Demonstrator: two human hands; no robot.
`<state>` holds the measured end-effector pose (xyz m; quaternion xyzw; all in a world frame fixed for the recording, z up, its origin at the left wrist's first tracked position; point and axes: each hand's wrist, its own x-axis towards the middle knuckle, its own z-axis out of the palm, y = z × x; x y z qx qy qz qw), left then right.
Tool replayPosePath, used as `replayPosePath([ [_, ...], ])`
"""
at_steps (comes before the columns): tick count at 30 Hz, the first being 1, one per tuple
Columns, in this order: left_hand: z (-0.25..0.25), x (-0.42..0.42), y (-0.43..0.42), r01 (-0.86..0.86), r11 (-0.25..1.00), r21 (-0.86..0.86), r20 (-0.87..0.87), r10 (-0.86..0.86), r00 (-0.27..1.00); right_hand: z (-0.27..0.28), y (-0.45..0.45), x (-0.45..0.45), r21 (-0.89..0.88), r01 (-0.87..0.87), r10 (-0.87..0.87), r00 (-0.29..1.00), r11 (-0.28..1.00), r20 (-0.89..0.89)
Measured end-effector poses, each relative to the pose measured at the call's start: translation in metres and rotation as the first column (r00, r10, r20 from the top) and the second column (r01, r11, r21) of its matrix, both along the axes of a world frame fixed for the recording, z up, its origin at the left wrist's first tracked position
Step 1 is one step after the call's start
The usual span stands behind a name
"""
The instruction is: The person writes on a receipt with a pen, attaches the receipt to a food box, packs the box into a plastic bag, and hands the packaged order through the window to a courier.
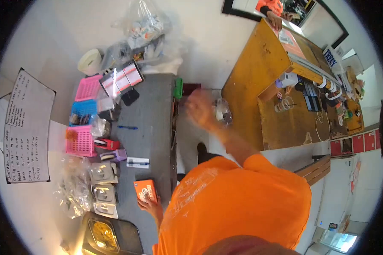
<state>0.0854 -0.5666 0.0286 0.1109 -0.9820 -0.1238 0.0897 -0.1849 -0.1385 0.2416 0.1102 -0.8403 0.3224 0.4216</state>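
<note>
My left hand (149, 205) is at the near edge of the grey table (151, 110), fingers curled over a small orange cardboard box (144, 189) with white print. Away from the table, above the floor gap, my right hand (202, 109) is smeared by motion. Its fingers cannot be made out, and I see nothing clear in it. A white notepad with a pen (138, 162) lies beside the orange box. Farther along are a blue pen (127, 127), a red-and-black tape dispenser (107, 144) and a small purple holder (120, 154).
Pink baskets (80, 140) and a blue basket (84, 112) line the wall. Lidded metal containers (103, 173) stand near a black tray (130, 233). A tablet (122, 78) stands at the table's end. Another person's hand (274, 20) rests on the wooden counter (247, 72).
</note>
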Motion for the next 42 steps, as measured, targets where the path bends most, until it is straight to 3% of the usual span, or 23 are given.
replayPosePath([
  [1,0.002,-0.003,-0.001,0.039,0.998,-0.053,-0.047,-0.042,0.998,0.033,0.055,-0.006,0.199,0.303,-0.316,0.948,0.932,0.036],
  [2,0.007,-0.001,-0.001,0.082,0.991,-0.103,-0.082,-0.090,0.993,0.064,0.106,-0.012,-0.023,0.286,-0.285,0.936,0.958,-0.208],
  [4,0.025,-0.003,0.001,0.034,0.999,-0.027,0.147,-0.030,0.989,0.112,0.217,-0.013,-0.027,0.646,-0.620,0.719,0.763,-0.316],
  [7,0.006,0.002,-0.020,0.246,0.966,-0.082,0.028,-0.245,0.969,0.172,0.375,-0.023,-0.097,0.765,-0.770,0.637,0.637,-0.028],
  [9,-0.013,-0.002,-0.025,0.158,0.987,0.029,0.253,-0.160,0.954,0.175,0.471,-0.045,-0.001,0.876,-0.864,0.476,0.482,0.161],
  [10,0.025,-0.023,0.011,-0.089,0.994,-0.058,0.462,0.106,0.881,0.164,0.520,-0.058,-0.033,0.874,-0.865,0.485,0.485,0.131],
  [13,0.051,-0.050,0.055,-0.446,0.868,-0.218,0.582,0.483,0.654,0.139,0.590,-0.083,-0.012,0.742,-0.716,0.652,0.671,0.250],
  [14,0.040,-0.053,0.055,-0.577,0.784,-0.229,0.538,0.596,0.597,0.150,0.575,-0.083,-0.188,0.690,-0.524,0.673,0.699,0.522],
  [15,-0.011,-0.040,0.025,-0.482,0.846,-0.229,0.284,0.531,0.798,0.159,0.569,-0.083,-0.364,0.653,-0.253,0.654,0.664,0.713],
  [17,-0.066,-0.030,-0.002,-0.280,0.835,-0.473,-0.242,0.183,0.953,0.122,0.614,-0.101,-0.357,0.618,-0.260,0.686,0.700,0.680],
  [18,-0.043,-0.035,0.028,-0.595,0.752,-0.284,0.228,0.655,0.720,0.110,0.634,-0.108,-0.349,0.577,-0.263,0.724,0.739,0.638],
  [20,-0.003,-0.055,0.073,-0.700,0.648,-0.298,0.358,0.756,0.548,0.150,0.600,-0.092,-0.393,0.593,-0.225,0.709,0.702,0.669],
  [22,0.025,-0.071,0.110,-0.734,0.633,-0.248,0.360,0.763,0.537,0.169,0.591,-0.077,-0.415,0.612,-0.215,0.700,0.673,0.681],
  [23,0.033,-0.079,0.125,-0.714,0.669,-0.205,0.291,0.739,0.608,0.174,0.590,-0.068,-0.417,0.629,-0.237,0.696,0.656,0.678],
  [25,0.049,-0.109,0.162,-0.513,0.858,-0.020,0.062,0.513,0.856,0.193,0.598,-0.052,-0.589,0.379,0.077,0.793,0.714,0.604],
  [26,0.067,-0.137,0.193,-0.350,0.933,0.086,-0.037,0.354,0.935,0.209,0.596,-0.041,-0.589,0.404,0.043,0.799,0.700,0.599],
  [29,0.134,-0.247,0.330,0.250,0.934,0.255,-0.390,-0.137,0.910,0.251,0.575,-0.017,-0.440,0.295,0.096,0.731,0.848,0.676],
  [30,0.193,-0.282,0.393,0.367,0.840,0.400,-0.371,-0.218,0.903,0.263,0.563,-0.014,-0.327,0.243,0.078,0.684,0.913,0.726],
  [31,0.208,-0.322,0.427,0.642,0.696,0.321,-0.490,-0.458,0.741,0.277,0.551,-0.013,-0.209,0.174,0.051,0.640,0.962,0.767],
  [33,0.291,-0.367,0.519,0.866,0.437,0.241,-0.622,-0.615,0.484,0.305,0.519,-0.007,-0.152,0.066,0.084,0.595,0.986,0.800],
  [37,0.437,-0.373,0.646,0.996,-0.013,0.085,-0.708,-0.705,0.051,0.334,0.484,-0.003,0.088,-0.197,0.002,0.416,0.976,0.910],
  [40,0.469,-0.370,0.698,1.000,-0.017,0.014,-0.725,-0.689,-0.002,0.343,0.467,0.004,0.158,-0.253,-0.033,0.436,0.955,0.899],
  [42,0.469,-0.372,0.709,0.741,-0.203,0.640,-0.418,-0.901,0.114,0.342,0.471,0.001,0.153,-0.350,-0.011,0.375,0.924,0.927],
])
